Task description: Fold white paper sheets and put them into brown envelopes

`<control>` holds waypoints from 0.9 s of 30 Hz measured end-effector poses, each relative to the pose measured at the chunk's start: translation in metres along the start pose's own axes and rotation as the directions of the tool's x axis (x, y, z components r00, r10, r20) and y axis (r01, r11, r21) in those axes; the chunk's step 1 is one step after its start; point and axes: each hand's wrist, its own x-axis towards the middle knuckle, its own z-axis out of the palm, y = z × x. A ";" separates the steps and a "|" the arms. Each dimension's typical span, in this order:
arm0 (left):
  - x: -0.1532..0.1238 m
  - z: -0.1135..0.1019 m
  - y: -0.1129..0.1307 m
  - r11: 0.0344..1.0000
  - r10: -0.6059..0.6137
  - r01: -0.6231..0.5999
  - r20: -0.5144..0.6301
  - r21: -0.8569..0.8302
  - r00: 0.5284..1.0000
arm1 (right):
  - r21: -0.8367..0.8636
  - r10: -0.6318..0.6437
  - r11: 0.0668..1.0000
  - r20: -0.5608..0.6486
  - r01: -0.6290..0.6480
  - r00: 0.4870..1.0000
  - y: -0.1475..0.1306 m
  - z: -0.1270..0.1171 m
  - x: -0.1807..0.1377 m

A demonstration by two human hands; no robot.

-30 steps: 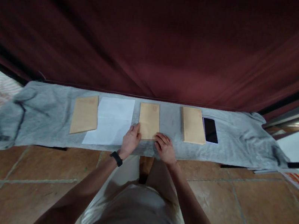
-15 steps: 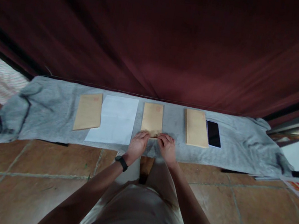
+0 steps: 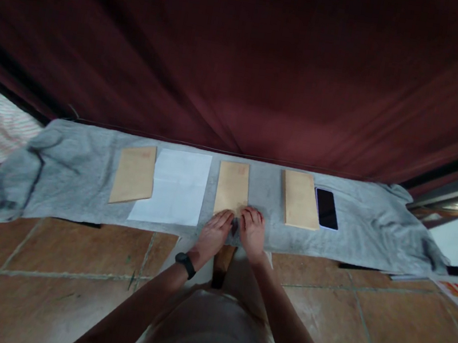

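Observation:
A brown paper envelope with a small red mark near its far right corner lies flat in front of me. My left hand is closed at its near left corner, with the fingers bent over the near edge. At the near right corner my right hand has its fingers pressed together on the paper. The fingertips cover most of the envelope's near edge, and the two hands are a small gap apart. On my left wrist is a black band.
Left of the envelope lies white paper, partly under another brown envelope. To the right are a stack of brown envelopes and a phone. Grey cloth covers the narrow surface. A dark red curtain hangs behind.
My left hand has slid slightly toward me and right, over the envelope's near edge. My right hand stays at the near right corner, a little more upright.

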 end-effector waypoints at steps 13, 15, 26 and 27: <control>-0.015 -0.005 0.014 0.993 -0.115 0.114 -0.049 -0.034 0.992 | -0.009 -0.094 0.995 0.128 0.096 0.987 -0.003 -0.006 -0.027; -0.015 -0.003 0.016 0.992 -0.119 0.116 -0.058 -0.048 0.991 | -0.011 -0.097 0.995 0.125 0.100 0.987 -0.005 -0.005 -0.026; -0.017 -0.006 0.018 0.990 -0.143 0.142 -0.048 -0.015 0.989 | -0.004 -0.094 0.995 0.133 0.095 0.987 -0.009 0.000 -0.028; -0.016 -0.006 0.018 0.989 -0.146 0.145 -0.052 -0.016 0.988 | -0.005 -0.093 0.996 0.128 0.094 0.987 -0.009 -0.001 -0.028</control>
